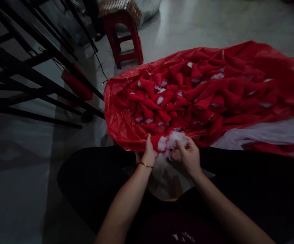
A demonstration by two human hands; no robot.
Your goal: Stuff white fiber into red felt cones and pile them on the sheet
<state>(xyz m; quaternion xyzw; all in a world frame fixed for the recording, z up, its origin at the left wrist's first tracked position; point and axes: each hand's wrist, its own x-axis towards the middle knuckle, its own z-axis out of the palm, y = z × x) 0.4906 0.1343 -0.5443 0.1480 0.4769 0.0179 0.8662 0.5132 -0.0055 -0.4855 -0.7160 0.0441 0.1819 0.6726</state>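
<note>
Head view, only one up: L hand (150, 149) is closed round a small red cone of soft, felt-like cloth (156, 141), open end facing R, w/ a rounded white fibre plug (162, 143) bulging at its mouth. R hand (189, 155) is just beside it, fingertips pinching a loose, cloudy white fluff tuft (176, 137); the two hands are near but apart, & can't tell if tuft & plug touch. Both hands sit over the near edge of a big crinkled red plastic bag (118, 86), spread open on the floor & heaped w/ red cloth cones (178, 98), many showing white at the wide end. Risks, then: tuft could tear or shed wisps, b/c it's loose fibre held only by the tips. Plug might get dragged out if strands snag on the tuft, since it already stands proud of the rim. Cone could slip if L grip slackens; prob. lands in the heap, hard to pick out among lookalikes. A knock on the thin, floppy bag edge could spill cones lapward. More pale white fluff (165, 173) shows below, betw. the knees, details too dim; a stray sleeve-less forearm brush might scatter it, being so light.
</note>
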